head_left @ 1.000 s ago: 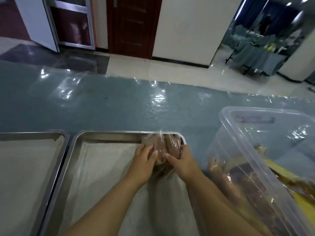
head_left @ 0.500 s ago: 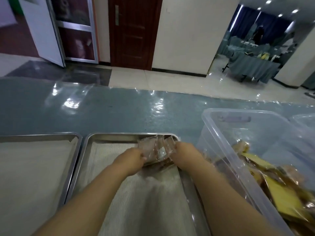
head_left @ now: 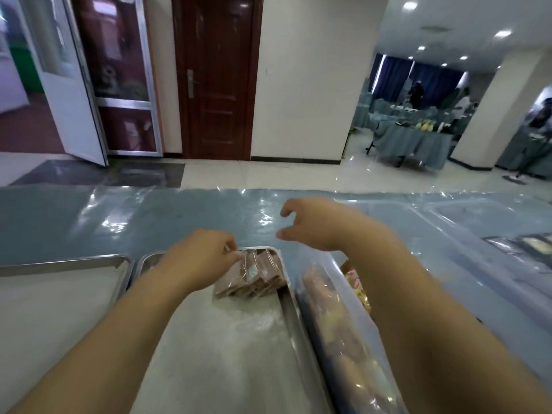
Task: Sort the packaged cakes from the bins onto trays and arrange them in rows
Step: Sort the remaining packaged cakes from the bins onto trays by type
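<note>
Observed of the person: two hands and two forearms only. The left hand [head_left: 203,259] and the right hand [head_left: 318,225] are bare from fingertips to wrist. The left forearm [head_left: 119,339] and the right forearm [head_left: 433,309] are likewise bare along their whole visible length, down to the lower edge of the view. Fingertips are rounded. The right arm's outline is softened by blur, and fine detail there cannot be made out.
</note>
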